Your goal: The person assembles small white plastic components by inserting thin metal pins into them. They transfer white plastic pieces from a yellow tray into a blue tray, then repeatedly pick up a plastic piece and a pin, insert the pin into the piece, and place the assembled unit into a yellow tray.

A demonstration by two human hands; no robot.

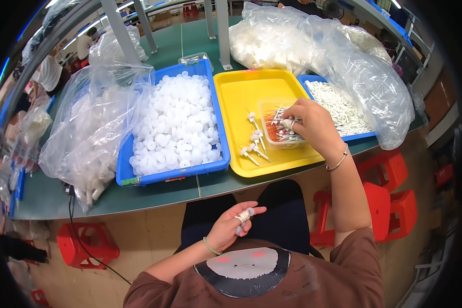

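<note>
My left hand [230, 226] is held over my lap, its fingers curled around a few small, round, translucent white plastic pieces [239, 229]; a pale wrap circles one of its digits. My right hand [313, 123] reaches into a clear plastic box [287, 145] of thin metal pins with orange and white parts [273, 128]. Its fingertips are pinched together among the pins, and what they grip is hidden. The box stands in a yellow tray [236, 92]. Beside it, to the left, lie several pin pieces with round white caps [255, 141].
A blue tray [216, 92] of round white plastic pieces stands left of the yellow one. Another blue tray [351, 137] of small white sticks sits right, partly under a large clear bag [385, 102]. Another plastic bag [92, 123] lies far left. Red stools [377, 210] stand below the table.
</note>
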